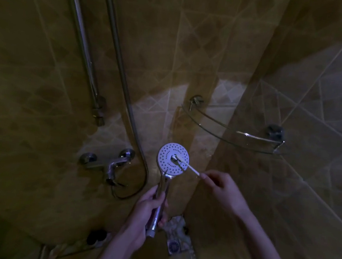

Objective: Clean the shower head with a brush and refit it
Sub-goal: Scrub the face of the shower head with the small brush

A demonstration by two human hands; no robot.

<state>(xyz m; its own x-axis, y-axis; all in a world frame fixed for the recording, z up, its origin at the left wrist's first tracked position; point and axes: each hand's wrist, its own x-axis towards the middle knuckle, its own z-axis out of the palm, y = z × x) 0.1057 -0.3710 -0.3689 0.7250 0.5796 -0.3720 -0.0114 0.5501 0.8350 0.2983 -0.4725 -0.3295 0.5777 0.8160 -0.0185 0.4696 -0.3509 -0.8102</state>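
The shower head (170,153) has a round white face with many small holes and a chrome handle. My left hand (147,212) is wrapped around that handle, holding the face up toward me. A small brush (184,164) with a thin white handle lies across the face, its dark bristles touching the centre. My right hand (221,189) pinches the end of the brush handle, to the right of the shower head.
A chrome mixer tap (111,163) is on the tiled wall to the left, with a hose (127,96) looping down from above. A riser rail (83,52) runs up the wall. A glass corner shelf (238,131) hangs at the right. A floor drain (173,245) is below.
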